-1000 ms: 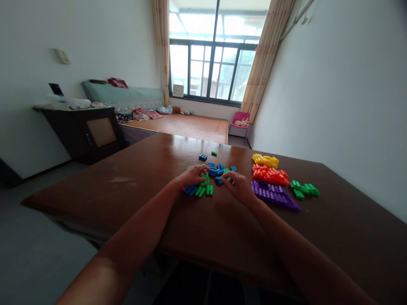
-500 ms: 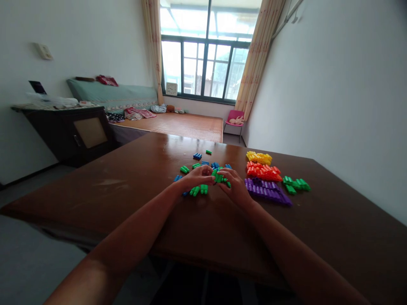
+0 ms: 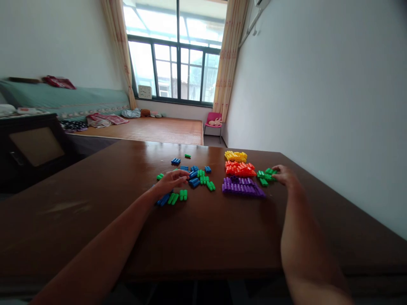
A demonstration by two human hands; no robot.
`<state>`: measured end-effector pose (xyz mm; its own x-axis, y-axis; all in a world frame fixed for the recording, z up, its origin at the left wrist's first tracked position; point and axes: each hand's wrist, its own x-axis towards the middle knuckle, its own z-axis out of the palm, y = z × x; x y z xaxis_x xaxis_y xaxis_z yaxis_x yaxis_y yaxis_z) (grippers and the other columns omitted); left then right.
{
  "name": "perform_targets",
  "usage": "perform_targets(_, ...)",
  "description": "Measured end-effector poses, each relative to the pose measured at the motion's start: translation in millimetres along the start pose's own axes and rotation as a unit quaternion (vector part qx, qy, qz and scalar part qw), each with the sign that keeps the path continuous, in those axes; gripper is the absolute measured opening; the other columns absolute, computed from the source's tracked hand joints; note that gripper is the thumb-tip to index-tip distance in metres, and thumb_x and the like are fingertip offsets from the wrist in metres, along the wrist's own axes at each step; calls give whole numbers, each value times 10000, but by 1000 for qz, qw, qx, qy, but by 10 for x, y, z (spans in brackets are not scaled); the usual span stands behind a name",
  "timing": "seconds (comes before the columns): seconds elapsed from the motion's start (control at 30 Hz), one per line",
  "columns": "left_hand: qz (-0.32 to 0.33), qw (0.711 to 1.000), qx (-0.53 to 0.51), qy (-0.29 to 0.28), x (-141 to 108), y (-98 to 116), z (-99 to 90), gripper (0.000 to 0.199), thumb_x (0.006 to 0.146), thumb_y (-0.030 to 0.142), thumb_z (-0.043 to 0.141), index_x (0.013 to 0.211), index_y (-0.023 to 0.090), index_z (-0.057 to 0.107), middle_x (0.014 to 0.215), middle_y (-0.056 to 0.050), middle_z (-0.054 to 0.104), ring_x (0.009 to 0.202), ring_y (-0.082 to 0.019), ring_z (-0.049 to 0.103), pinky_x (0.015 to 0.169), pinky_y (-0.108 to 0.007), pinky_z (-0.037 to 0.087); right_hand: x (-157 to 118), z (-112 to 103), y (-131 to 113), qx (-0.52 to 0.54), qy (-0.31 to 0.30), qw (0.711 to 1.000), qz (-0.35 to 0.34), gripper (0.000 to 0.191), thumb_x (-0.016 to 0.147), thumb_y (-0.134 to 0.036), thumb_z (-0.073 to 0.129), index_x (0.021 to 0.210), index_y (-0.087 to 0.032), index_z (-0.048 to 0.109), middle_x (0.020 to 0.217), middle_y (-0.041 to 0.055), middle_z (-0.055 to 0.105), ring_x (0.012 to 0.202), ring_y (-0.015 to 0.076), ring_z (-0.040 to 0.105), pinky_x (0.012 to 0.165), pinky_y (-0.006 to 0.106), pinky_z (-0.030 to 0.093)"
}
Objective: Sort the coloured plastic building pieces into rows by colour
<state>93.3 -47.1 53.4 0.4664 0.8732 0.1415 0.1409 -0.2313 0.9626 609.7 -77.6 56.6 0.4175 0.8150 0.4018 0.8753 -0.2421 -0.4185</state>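
Observation:
My left hand point(image 3: 173, 180) hovers at the mixed cluster, its fingers loosely stretched with nothing visible in them. Blue ribbed plastic blocks point(image 3: 194, 182) lie just right of its fingertips. Beside them are green plastic blocks point(image 3: 203, 177), with more green blocks point(image 3: 183, 195) nearer me; part of the cluster is hidden beneath the hand. Far to the right, my right hand point(image 3: 284, 174) pinches a green plastic block point(image 3: 274, 174) at the edge of a small green group point(image 3: 263, 177). The thumb side is partly hidden.
Purple point(image 3: 243, 187), orange point(image 3: 240, 168) and yellow blocks point(image 3: 235, 156) lie in separate piles left of the green group. Farther back are a blue block point(image 3: 176, 161) and a lone green one point(image 3: 187, 156). The brown table point(image 3: 222, 233) ends near a white wall.
My hands were together around green blocks over the cluster. The right hand has moved right to the separate green group; the left stays by the cluster. The view has turned right.

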Motion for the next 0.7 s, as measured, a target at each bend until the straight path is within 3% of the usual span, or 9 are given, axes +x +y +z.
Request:
perform_targets(0.1, -3, 1000, -1, 1, -2, -9, -1, 574, 678, 579, 736, 1064, 159, 669, 1048, -94, 710, 947, -238, 675, 785, -342, 551, -37, -3, 247, -78, -96, 991, 54, 153, 560, -89, 698, 664, -202, 694, 539, 1, 630, 427, 117, 538, 443, 223, 379)
perform_targets(0.17, -6, 1000, -2, 5, -8, 2, -4, 564, 676, 573, 738, 1058, 164, 673, 1047, -89, 711, 942, -234, 675, 781, -340, 552, -87, 27, 226, -91, -146, 983, 69, 141, 559, -71, 672, 603, -204, 681, 491, -9, 600, 405, 123, 526, 447, 236, 369)
perform_targets(0.23, -4, 1000, -1, 13, -12, 12, -16, 551, 686, 568, 730, 1059, 166, 673, 1051, -86, 708, 944, -229, 673, 778, -335, 551, -131, 50, 161, -81, -149, 982, 83, 133, 579, -71, 648, 587, -201, 676, 470, -8, 583, 393, 126, 519, 455, 244, 364)
perform_targets(0.4, 13, 999, 11, 46, -12, -29, -81, 527, 708, 551, 710, 1053, 155, 662, 1029, -86, 707, 937, -220, 668, 771, -328, 545, -130, 23, 129, -82, -86, 990, 80, 204, 600, -60, 622, 697, -210, 720, 546, 22, 625, 433, 140, 539, 497, 260, 375)
perform_targets(0.5, 29, 994, 28, 98, 47, -101, -161, 500, 743, 525, 676, 1075, 151, 652, 1052, -91, 704, 945, -217, 664, 782, -330, 541, -68, 53, 48, -110, -40, 991, 69, 201, 646, -80, 592, 733, -210, 719, 621, 52, 658, 489, 160, 555, 532, 280, 391)
perform_targets(0.6, 39, 982, 91, 160, 229, -152, -289, 408, 796, 438, 614, 1071, 139, 658, 1051, -101, 711, 945, -221, 664, 805, -340, 536, -94, 191, -273, -77, 85, 992, -48, 233, 750, -106, 505, 837, -192, 703, 776, 82, 699, 651, 182, 609, 622, 290, 417)
perform_targets(0.7, 27, 956, 232, 176, 545, -154, -408, 302, 823, 289, 563, 1063, 147, 678, 1031, -89, 724, 965, -218, 662, 884, -344, 511, -268, 349, -706, -50, 164, 969, -176, 269, 814, -134, 462, 968, -175, 679, 946, 104, 705, 842, 215, 622, 704, 313, 414)
